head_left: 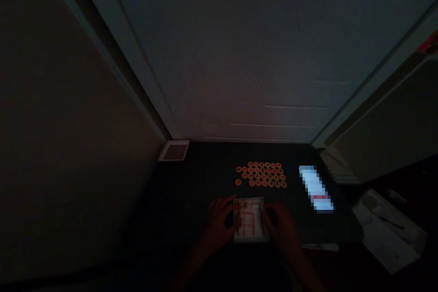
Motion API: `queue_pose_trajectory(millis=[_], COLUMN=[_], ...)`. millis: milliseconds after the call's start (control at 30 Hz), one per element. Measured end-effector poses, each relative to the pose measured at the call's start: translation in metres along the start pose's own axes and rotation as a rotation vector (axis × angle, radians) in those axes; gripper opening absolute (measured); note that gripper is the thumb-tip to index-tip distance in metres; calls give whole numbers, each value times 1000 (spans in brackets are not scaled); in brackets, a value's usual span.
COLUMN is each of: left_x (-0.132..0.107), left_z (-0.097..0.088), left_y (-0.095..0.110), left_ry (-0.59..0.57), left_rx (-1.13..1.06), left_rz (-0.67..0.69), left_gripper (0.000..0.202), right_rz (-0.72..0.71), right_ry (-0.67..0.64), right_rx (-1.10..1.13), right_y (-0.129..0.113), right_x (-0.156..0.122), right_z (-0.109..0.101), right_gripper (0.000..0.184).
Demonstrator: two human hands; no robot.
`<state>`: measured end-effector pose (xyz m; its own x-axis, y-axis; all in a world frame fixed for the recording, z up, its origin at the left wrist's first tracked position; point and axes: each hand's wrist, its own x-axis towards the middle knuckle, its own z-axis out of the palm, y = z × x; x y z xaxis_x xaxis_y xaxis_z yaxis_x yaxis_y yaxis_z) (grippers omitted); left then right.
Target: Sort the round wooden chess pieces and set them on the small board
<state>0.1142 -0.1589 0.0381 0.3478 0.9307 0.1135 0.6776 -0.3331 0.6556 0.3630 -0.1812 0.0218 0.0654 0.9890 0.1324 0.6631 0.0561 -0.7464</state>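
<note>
Hands work in near-darkness: a person's left hand (221,219) and right hand (282,227) close on a white box (252,224) marked inside with red lines. The left fingers curl against its left wall and the right fingers wrap over its right wall, so the box sits gripped between the two sets of fingertips on the near part of a dark table (191,191); whether it is lifted clear of the surface cannot be told. One or two small discs (241,204) appear to lie in the box's far corner, just by the left fingertips. Just beyond both sets of fingertips, rows of round game pieces (262,174) are laid out close together. A bright, blurred oblong (315,188) lies out past the right fingers, to their right, and a shallow white tray (174,150) sits well beyond the left fingers. The poor light looks like the main hazard: a tilt of the box could spill the discs inside it, and knuckles pushed forward could scatter the neat rows, sending pieces rolling off the table. With the grip so near the table's front edge, a loosened hold could drop the box off it.
</note>
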Motion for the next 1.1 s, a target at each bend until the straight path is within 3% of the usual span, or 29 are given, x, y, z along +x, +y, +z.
queue_pose_trajectory(millis=[133,433,900,1100], left_x=[0,3,8,7], left_z=[1,1,-12,-11], left_y=[-1,-2,8,9], left_ry=[-14,7,-100,-112], left_rx=[36,41,119,150], left_rz=[28,27,117,116], left_gripper=[19,16,50,49], right_rz=[15,58,116,125], right_ry=[8,25,12,6], right_rx=[46,114,144,147], right_y=[3,2,-2,-4], right_x=[-2,-4,-1,-1], right_z=[5,5,6,5], right_gripper=[28,30,33,33])
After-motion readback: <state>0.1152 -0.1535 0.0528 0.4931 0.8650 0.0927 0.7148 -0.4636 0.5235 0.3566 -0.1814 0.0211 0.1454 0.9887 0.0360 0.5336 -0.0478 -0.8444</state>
